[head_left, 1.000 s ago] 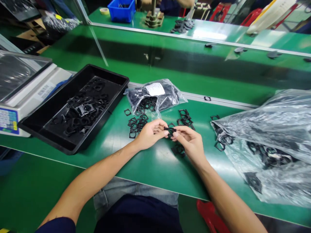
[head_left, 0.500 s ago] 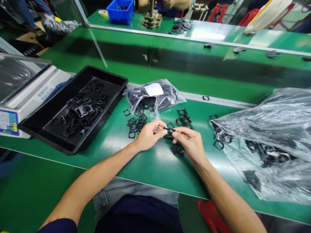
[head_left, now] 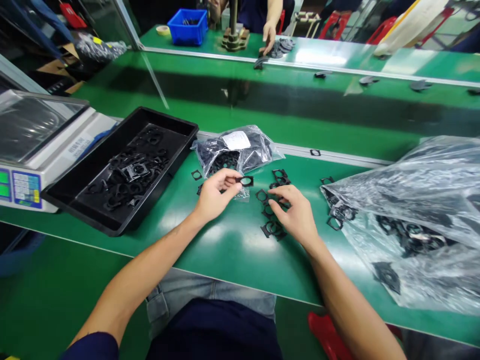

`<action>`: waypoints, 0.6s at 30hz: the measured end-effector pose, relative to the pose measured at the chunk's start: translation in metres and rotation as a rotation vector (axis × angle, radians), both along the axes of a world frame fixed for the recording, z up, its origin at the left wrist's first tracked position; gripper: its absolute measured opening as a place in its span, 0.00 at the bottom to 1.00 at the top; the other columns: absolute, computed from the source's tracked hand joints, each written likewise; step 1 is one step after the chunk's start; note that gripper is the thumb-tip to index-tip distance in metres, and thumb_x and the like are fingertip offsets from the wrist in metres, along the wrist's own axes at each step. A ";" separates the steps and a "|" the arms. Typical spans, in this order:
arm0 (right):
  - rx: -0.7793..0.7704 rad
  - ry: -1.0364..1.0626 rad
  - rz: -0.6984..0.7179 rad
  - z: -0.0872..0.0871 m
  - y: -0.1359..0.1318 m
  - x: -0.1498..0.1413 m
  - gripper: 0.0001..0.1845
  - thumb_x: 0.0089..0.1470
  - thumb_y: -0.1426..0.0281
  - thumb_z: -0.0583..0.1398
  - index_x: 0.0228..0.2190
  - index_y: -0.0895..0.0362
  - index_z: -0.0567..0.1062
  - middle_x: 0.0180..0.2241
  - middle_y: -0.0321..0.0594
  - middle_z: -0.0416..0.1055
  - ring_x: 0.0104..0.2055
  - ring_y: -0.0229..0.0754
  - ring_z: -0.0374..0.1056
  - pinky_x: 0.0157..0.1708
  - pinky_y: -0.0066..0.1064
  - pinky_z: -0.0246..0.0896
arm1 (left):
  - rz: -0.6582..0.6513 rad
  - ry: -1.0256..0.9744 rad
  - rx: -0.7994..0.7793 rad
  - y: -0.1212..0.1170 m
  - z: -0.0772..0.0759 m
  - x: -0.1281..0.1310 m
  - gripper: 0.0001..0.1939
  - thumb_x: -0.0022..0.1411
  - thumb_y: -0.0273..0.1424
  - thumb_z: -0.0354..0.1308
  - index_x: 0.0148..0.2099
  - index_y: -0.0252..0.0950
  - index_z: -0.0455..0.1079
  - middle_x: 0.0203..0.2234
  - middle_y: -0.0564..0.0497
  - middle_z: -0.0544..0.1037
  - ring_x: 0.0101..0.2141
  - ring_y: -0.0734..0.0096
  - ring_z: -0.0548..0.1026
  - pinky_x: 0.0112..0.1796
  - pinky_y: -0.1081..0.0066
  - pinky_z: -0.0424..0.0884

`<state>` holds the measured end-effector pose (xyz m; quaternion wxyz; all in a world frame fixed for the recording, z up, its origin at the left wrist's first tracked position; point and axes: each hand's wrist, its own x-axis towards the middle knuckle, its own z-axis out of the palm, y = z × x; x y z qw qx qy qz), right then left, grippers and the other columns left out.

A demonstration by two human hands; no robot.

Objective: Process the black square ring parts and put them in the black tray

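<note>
My left hand [head_left: 214, 194] pinches a small black square frame part [head_left: 246, 181] between thumb and fingertips, just above the green table. My right hand [head_left: 293, 214] rests on the table to the right, fingers curled down onto a loose cluster of the same black frame parts [head_left: 273, 227]. More loose parts [head_left: 282, 176] lie beyond it. A small clear bag of black parts with a white label [head_left: 240, 148] lies just behind my left hand.
A black tray [head_left: 75, 187] holding several black parts sits at the left, next to a weighing scale [head_left: 37, 140]. A large clear plastic bag of parts [head_left: 416, 210] fills the right. Across the green conveyor, another person's hand [head_left: 268, 34] touches a pile of parts near a blue bin [head_left: 187, 20].
My hands have separated. The left hand now holds the frame part alone and has moved up and left; the right hand has dropped onto the loose parts on the table.
</note>
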<state>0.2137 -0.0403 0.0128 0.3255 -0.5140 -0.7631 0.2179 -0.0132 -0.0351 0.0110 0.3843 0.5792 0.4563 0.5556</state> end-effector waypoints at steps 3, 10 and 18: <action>0.039 -0.257 -0.006 -0.007 0.005 0.005 0.14 0.59 0.69 0.60 0.47 0.55 0.78 0.43 0.49 0.75 0.48 0.56 0.70 0.48 0.49 0.69 | 0.082 0.192 0.082 0.000 0.030 -0.044 0.08 0.61 0.33 0.63 0.42 0.36 0.76 0.34 0.51 0.81 0.34 0.72 0.78 0.39 0.71 0.75; 0.143 -0.447 0.028 -0.016 0.006 -0.004 0.17 0.61 0.63 0.61 0.47 0.60 0.78 0.43 0.53 0.71 0.43 0.56 0.67 0.44 0.47 0.68 | 0.584 0.940 0.106 -0.016 0.074 -0.188 0.10 0.60 0.33 0.57 0.41 0.39 0.78 0.33 0.51 0.80 0.36 0.59 0.80 0.44 0.56 0.75; 0.187 -0.343 0.013 -0.023 0.012 -0.003 0.08 0.56 0.66 0.63 0.37 0.56 0.74 0.36 0.48 0.73 0.39 0.54 0.67 0.38 0.42 0.64 | 0.442 0.966 0.278 -0.028 0.056 -0.154 0.08 0.63 0.31 0.55 0.41 0.37 0.76 0.38 0.47 0.81 0.43 0.59 0.78 0.49 0.57 0.72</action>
